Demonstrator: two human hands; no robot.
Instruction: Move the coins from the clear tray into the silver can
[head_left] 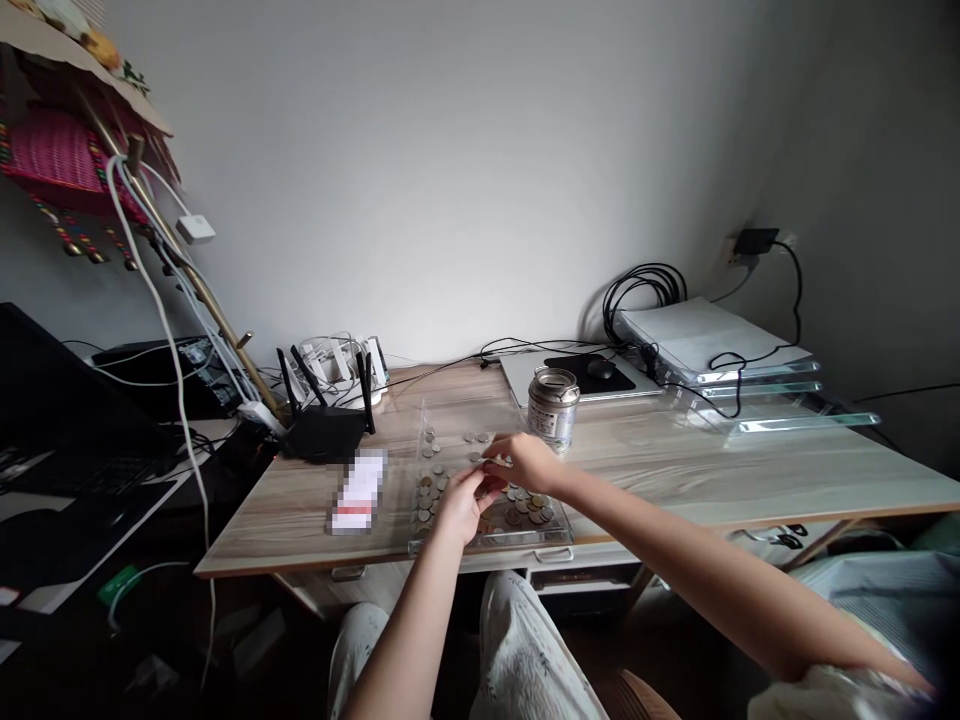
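Observation:
My left hand point(459, 508) and my right hand point(526, 462) meet over a clear plastic tray point(420, 532) near the table's front edge. The right fingers pinch what looks like a pale, thin coin point(496, 461), seen edge-on. Closed as well, the left fingers curl just below the right ones, and whatever they hold is hidden. Loose coins point(531, 506) lie in groups on the tray at left and right, silver with a few yellowish ones. Farther back on the tray are several more coins point(472, 438). Behind my right hand stands a silver metal can point(553, 412).
A black router point(326, 432) with upright antennas and a blurred white-and-red paper point(360, 492) lie to the left. At the back are a mouse point(601, 369) on a black pad and coiled black cable point(645, 292). Clear stacked shelves point(720, 345) stand right.

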